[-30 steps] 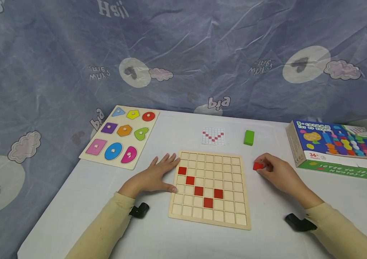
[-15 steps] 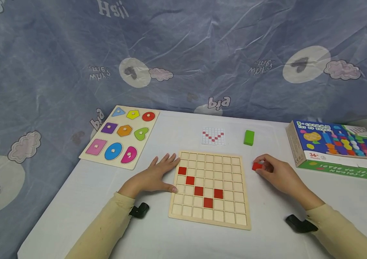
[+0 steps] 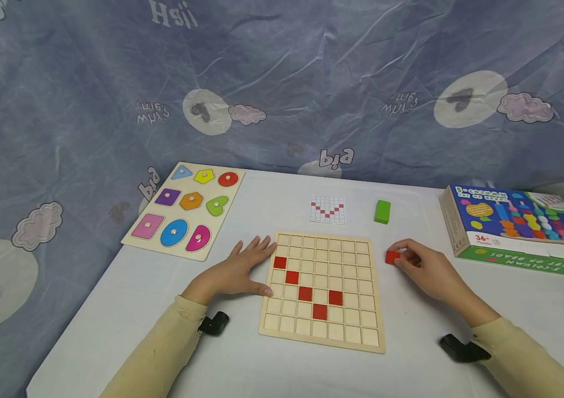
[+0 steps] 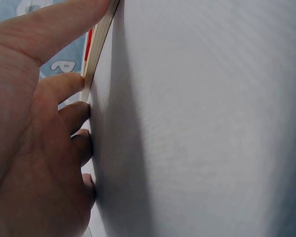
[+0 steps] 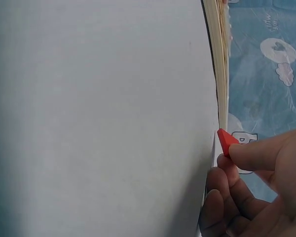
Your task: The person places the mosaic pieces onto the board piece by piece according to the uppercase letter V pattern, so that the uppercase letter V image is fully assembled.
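Observation:
A wooden grid board (image 3: 289,334) lies flat in the middle of the table, with several red square tiles (image 3: 305,293) set in its cells. My left hand (image 3: 234,272) rests at the board's left edge, fingers spread and thumb on the rim; the left wrist view shows the thumb (image 4: 64,24) over the board's side. To the right of the board, my right hand (image 3: 426,271) pinches one red tile (image 3: 392,257) between thumb and fingers. That same red tile (image 5: 226,141) shows tilted at the thumb tip in the right wrist view.
Behind the board lie a pattern card (image 3: 328,209) with a red V and a green block (image 3: 383,211). A shape puzzle board (image 3: 187,213) is at the left back. A toy box (image 3: 520,229) stands at the right, and a printed cloth (image 3: 282,83) hangs behind.
My right hand has shifted slightly left and toward me, carrying the red tile closer to the board. My left hand has stayed in place.

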A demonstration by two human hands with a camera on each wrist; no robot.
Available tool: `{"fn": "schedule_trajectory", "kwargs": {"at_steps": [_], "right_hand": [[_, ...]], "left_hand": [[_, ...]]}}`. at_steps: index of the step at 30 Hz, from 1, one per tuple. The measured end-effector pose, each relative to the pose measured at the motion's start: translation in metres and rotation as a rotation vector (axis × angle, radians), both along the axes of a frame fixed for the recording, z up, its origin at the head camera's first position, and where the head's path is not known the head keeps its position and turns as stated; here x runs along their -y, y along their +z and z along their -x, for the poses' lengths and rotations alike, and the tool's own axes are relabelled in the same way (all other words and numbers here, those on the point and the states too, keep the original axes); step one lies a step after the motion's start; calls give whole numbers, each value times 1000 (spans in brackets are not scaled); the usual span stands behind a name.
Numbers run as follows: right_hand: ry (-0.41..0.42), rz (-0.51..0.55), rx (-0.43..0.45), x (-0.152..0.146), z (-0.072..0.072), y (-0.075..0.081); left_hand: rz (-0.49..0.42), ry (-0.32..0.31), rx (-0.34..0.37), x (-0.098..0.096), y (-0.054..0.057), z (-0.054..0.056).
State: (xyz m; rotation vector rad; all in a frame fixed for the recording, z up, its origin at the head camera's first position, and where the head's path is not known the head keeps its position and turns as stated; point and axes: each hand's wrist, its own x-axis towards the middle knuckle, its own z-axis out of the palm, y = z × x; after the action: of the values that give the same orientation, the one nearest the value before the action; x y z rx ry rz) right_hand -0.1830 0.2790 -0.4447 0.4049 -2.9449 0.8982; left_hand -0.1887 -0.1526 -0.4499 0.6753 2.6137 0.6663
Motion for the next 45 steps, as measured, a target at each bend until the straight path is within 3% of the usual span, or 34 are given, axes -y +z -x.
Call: {"fn": "schedule_trajectory", "kwargs": {"at_steps": [17,26,45], "right_hand": [[26,56,-8,14,-17,9],[36,71,38,27,-26,16],[117,142,44,51,-39,12]], "left_hand": [[6,8,-1,-1,1,-1],[7,10,-1,-1,3,-1],[5,10,-2,-1,3,-2]]}}
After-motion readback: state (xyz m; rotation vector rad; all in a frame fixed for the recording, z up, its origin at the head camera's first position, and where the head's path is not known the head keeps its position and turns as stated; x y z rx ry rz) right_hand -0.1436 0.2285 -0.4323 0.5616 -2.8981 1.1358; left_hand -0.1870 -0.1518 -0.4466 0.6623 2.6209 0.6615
